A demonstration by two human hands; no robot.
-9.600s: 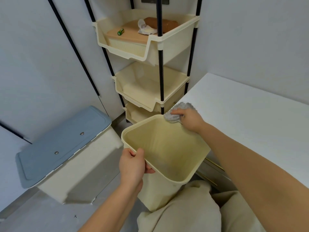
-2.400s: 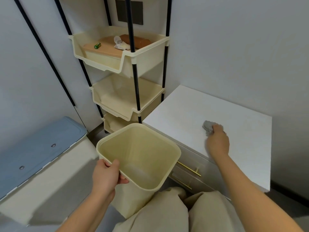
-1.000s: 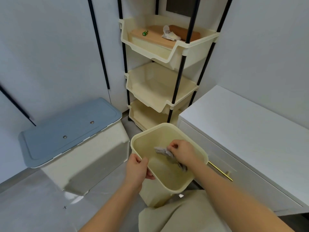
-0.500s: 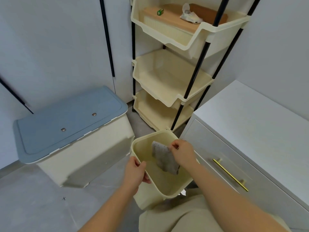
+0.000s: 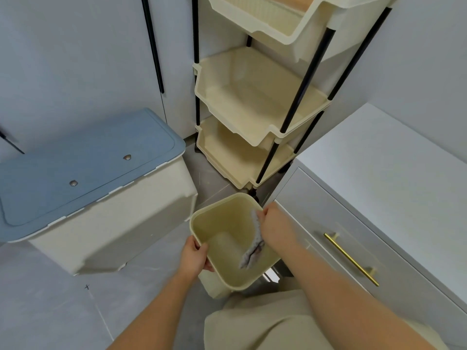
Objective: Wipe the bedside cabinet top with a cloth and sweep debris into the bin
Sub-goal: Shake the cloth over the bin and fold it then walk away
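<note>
A cream square bin sits low near the floor, in front of my knees. My left hand grips its near-left rim. My right hand pinches a grey cloth by its top edge, and the cloth hangs down inside the bin along the right wall. The white bedside cabinet top lies to the right, with a gold drawer handle below it on the grey drawer front.
A cream three-tier shelf rack with black poles stands behind the bin. A cream storage box with a blue lid sits on the grey floor to the left. White walls close in the back and right.
The bin has gone lower toward the floor and my view has tilted down. The cloth has shifted from the bin's middle to hang against its right side, still held by my right hand.
</note>
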